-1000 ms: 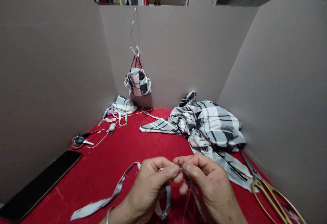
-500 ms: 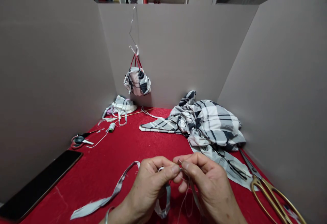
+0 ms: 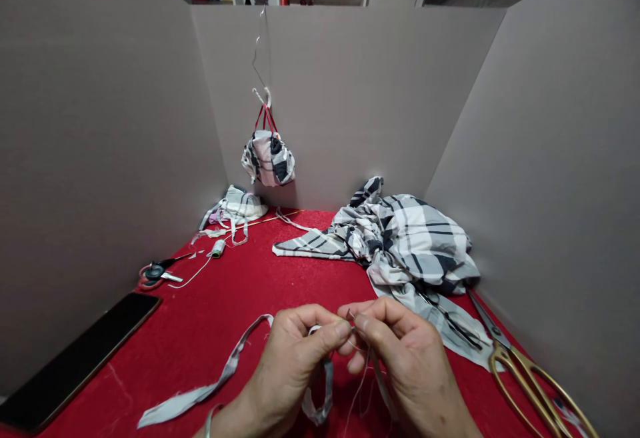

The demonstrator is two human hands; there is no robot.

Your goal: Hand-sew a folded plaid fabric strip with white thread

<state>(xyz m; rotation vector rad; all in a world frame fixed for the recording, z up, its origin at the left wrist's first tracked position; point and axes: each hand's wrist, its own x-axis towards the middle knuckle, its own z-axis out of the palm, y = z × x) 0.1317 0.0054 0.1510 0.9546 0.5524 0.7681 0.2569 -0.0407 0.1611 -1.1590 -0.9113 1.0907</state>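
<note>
My left hand (image 3: 295, 358) is closed, thumb and forefinger pinching a narrow grey-white fabric strip (image 3: 220, 377). One end of the strip trails left across the red cloth, and a loop hangs below my hands. Close against it, my right hand (image 3: 407, 358) pinches what looks like a sewing needle (image 3: 351, 316), its thin tip just showing above the thumb. Pale thread (image 3: 361, 391) dangles from between the fingers. The fingertips of both hands nearly meet, and they hide most of the needle and the stitched spot.
At right lie gold-handled scissors (image 3: 525, 375), small dark scissors (image 3: 457, 325) and crumpled plaid fabric (image 3: 425, 238). A phone (image 3: 80, 361), red-handled scissors (image 3: 153, 275), a thread spool (image 3: 219, 249) and fabric scraps (image 3: 243, 203) sit left. A plaid bundle (image 3: 269, 158) hangs from a hook. Grey panels (image 3: 350, 105) enclose the table.
Both hands stay almost in place, still pinching. The thread hanging below the right hand has shifted slightly; the view has moved a touch.
</note>
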